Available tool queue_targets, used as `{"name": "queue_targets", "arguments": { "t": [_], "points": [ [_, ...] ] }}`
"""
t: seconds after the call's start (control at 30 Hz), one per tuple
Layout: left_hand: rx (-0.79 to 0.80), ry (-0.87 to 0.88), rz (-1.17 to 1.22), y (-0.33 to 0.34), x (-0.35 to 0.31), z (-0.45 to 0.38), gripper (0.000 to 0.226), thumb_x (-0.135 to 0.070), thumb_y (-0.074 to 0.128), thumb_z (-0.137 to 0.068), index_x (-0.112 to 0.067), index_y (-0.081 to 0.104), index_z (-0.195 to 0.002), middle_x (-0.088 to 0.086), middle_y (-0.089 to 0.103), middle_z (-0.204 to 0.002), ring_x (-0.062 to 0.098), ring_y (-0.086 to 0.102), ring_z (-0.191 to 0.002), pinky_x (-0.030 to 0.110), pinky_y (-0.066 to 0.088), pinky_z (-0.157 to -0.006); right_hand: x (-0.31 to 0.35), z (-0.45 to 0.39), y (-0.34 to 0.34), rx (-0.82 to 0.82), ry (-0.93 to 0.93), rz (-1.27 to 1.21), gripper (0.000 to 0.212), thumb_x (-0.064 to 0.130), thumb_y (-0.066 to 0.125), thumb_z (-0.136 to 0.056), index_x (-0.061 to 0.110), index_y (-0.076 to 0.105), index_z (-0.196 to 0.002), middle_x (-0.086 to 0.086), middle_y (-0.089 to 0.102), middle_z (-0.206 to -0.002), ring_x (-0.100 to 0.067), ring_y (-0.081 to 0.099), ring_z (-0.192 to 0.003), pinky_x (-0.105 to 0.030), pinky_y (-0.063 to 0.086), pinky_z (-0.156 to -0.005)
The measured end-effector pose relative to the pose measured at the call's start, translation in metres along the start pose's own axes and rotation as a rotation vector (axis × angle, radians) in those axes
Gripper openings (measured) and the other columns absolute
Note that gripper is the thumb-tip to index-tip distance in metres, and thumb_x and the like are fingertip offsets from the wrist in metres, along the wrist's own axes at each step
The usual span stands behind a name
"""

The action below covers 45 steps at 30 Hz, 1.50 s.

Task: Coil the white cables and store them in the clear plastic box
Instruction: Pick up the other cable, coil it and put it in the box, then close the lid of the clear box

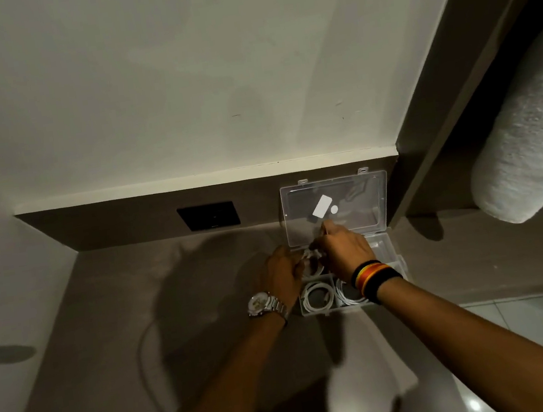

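Observation:
A clear plastic box (pixel 384 247) stands open on the brown counter, its lid (pixel 336 209) leaning back against the wall. Two coiled white cables lie in its front compartments, one on the left (pixel 317 296) and one on the right (pixel 348 296), partly under my wrist. A third white cable (pixel 311 260) sits over the rear left compartment. My left hand (pixel 281 275) and my right hand (pixel 347 253) both pinch it from either side. Most of that cable is hidden by my fingers.
A black wall socket (pixel 208 216) sits on the brown backsplash left of the box. A white rolled towel (pixel 528 151) hangs over the shelf at the right. The counter's front edge meets pale floor tiles (pixel 533 313) at the lower right.

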<state>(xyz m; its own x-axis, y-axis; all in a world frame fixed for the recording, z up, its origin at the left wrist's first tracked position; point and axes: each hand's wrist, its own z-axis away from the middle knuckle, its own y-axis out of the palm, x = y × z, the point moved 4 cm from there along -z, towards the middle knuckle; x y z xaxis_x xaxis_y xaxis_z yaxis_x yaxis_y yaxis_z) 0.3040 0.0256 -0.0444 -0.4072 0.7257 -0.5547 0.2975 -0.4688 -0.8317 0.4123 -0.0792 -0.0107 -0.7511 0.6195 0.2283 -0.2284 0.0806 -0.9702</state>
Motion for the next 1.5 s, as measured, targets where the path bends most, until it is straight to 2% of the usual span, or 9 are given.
{"name": "queue_targets", "arguments": {
  "t": [0.17, 0.43, 0.67, 0.87, 1.0, 1.13, 1.27, 1.4, 1.5],
  "points": [
    [0.038, -0.130, -0.025, -0.001, 0.007, 0.004, 0.051, -0.054, 0.040, -0.104, -0.013, 0.070, -0.102, 0.007, 0.067, -0.108, 0.025, 0.066, -0.091, 0.037, 0.053, -0.077, -0.004, -0.001, 0.007, 0.100, 0.087, -0.054, 0.033, 0.023, 0.070, -0.093, 0.013, 0.058, -0.122, -0.011, 0.066, -0.118, -0.031, 0.066, -0.103, -0.038, 0.055, -0.087],
    [0.126, -0.213, -0.061, -0.002, -0.001, -0.014, 0.023, -0.036, 0.075, -0.086, -0.013, 0.075, -0.082, 0.011, 0.077, -0.084, 0.030, 0.073, -0.076, 0.037, 0.061, -0.069, -0.012, -0.006, 0.005, 0.193, 0.072, -0.106, 0.039, 0.035, 0.069, -0.093, 0.015, 0.054, -0.123, -0.008, 0.066, -0.114, -0.028, 0.065, -0.097, -0.037, 0.055, -0.085],
    [0.071, -0.168, -0.309, 0.009, -0.006, -0.020, 0.023, -0.029, 0.075, -0.089, -0.010, 0.072, -0.102, 0.011, 0.076, -0.103, 0.031, 0.074, -0.093, 0.036, 0.056, -0.076, 0.007, -0.016, 0.015, 0.231, -0.029, 0.155, 0.024, 0.029, 0.063, -0.099, 0.013, 0.071, -0.114, -0.009, 0.059, -0.124, -0.027, 0.070, -0.094, -0.037, 0.059, -0.083],
    [0.049, -0.213, 0.020, -0.005, 0.000, -0.019, 0.022, -0.026, 0.081, -0.083, -0.012, 0.071, -0.097, 0.009, 0.072, -0.102, 0.030, 0.070, -0.095, 0.037, 0.057, -0.080, 0.008, -0.011, 0.007, 0.092, 0.018, 0.081, 0.026, 0.026, 0.073, -0.091, 0.010, 0.070, -0.111, -0.010, 0.067, -0.116, -0.033, 0.072, -0.091, -0.040, 0.057, -0.080],
    [-0.110, -0.202, 0.243, -0.033, 0.004, -0.031, 0.021, -0.028, 0.076, -0.081, -0.011, 0.070, -0.091, 0.008, 0.073, -0.093, 0.028, 0.069, -0.084, 0.041, 0.059, -0.071, -0.001, -0.002, 0.004, 0.053, 0.130, -0.088, 0.032, 0.030, 0.076, -0.084, 0.014, 0.063, -0.108, -0.013, 0.073, -0.106, -0.038, 0.071, -0.095, -0.043, 0.058, -0.083],
    [-0.031, -0.166, 0.334, -0.049, -0.011, -0.053, 0.045, -0.018, 0.078, -0.086, -0.016, 0.059, -0.126, 0.001, 0.066, -0.104, 0.027, 0.068, -0.094, 0.040, 0.061, -0.083, -0.003, 0.002, 0.011, 0.041, 0.173, -0.201, 0.034, 0.033, 0.077, -0.084, 0.017, 0.058, -0.107, -0.011, 0.075, -0.101, -0.035, 0.071, -0.092, -0.041, 0.057, -0.082],
    [0.004, -0.263, 0.575, -0.051, -0.017, -0.060, 0.043, -0.014, 0.078, -0.085, -0.013, 0.061, -0.124, 0.009, 0.066, -0.101, 0.022, 0.060, -0.083, 0.054, 0.060, -0.088, -0.006, 0.007, 0.009, 0.078, 0.175, -0.265, 0.038, 0.034, 0.079, -0.083, 0.014, 0.065, -0.112, -0.008, 0.066, -0.112, -0.031, 0.068, -0.100, -0.039, 0.056, -0.086],
    [-0.044, 0.000, 0.277, -0.069, -0.026, -0.045, 0.029, -0.025, 0.071, -0.086, -0.027, 0.069, -0.115, 0.001, 0.067, -0.103, 0.023, 0.066, -0.088, 0.042, 0.061, -0.077, -0.015, 0.042, -0.011, -0.031, 0.163, -0.361, 0.025, 0.029, 0.072, -0.090, 0.021, 0.075, -0.114, -0.004, 0.065, -0.109, -0.025, 0.067, -0.096, -0.037, 0.056, -0.085],
    [0.056, 0.121, 0.139, -0.076, -0.031, -0.026, 0.030, -0.034, 0.062, -0.088, -0.035, 0.067, -0.117, -0.005, 0.069, -0.105, 0.016, 0.065, -0.083, 0.033, 0.056, -0.071, -0.026, 0.092, -0.032, -0.275, 0.139, -0.465, 0.023, 0.030, 0.069, -0.094, 0.023, 0.077, -0.114, 0.002, 0.064, -0.097, -0.016, 0.064, -0.081, -0.027, 0.053, -0.074]
  ]
}}
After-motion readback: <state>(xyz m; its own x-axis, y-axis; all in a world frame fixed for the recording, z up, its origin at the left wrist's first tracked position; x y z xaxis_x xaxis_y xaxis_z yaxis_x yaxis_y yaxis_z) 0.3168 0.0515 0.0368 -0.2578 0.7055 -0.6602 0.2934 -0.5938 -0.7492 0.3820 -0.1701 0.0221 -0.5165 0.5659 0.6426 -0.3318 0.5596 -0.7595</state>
